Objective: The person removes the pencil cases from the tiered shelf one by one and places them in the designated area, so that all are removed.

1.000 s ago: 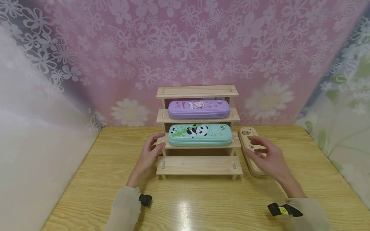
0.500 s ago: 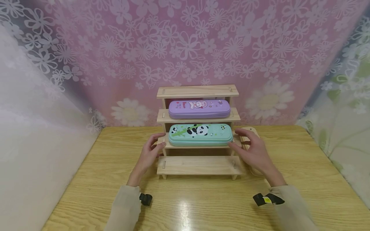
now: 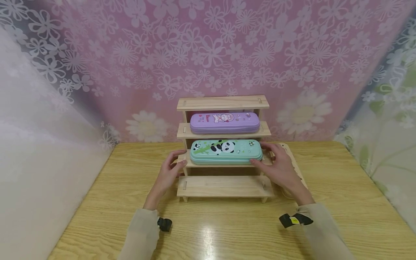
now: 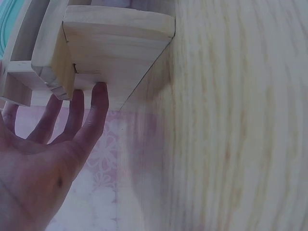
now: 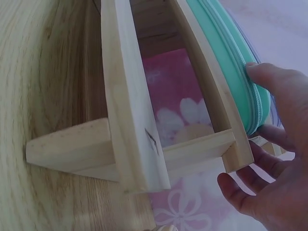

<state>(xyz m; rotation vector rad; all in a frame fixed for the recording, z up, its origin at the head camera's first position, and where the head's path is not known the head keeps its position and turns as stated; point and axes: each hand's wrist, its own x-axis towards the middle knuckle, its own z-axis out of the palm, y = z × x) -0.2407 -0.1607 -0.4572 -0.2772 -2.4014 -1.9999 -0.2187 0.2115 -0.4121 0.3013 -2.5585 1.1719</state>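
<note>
Holds with the right hand (image 3: pixel 281 168) the right end of the mint panda case (image 3: pixel 225 151), in a moderately wide pinch, probably for good control of that end; holds with the left hand (image 3: pixel 167 175) the opposite end of the same tier, likely to steady the wooden rack (image 3: pixel 224 186) upon the table (image 3: pixel 214 224); lying lengthwise on the second tier from the bottom, the mint panda case, probably so placed to suit the narrow board; one tier higher, the purple case (image 3: pixel 224 124); on the table, partly behind the right hand, the beige case (image 3: pixel 287 151).

Visible from the right wrist, more clearly than from the head: thumb against the zip (image 5: pixel 237 55); from the left wrist, spread fingers (image 4: pixel 97 106) reaching around the rack's end; impossible to tell there, the left thumb.
</note>
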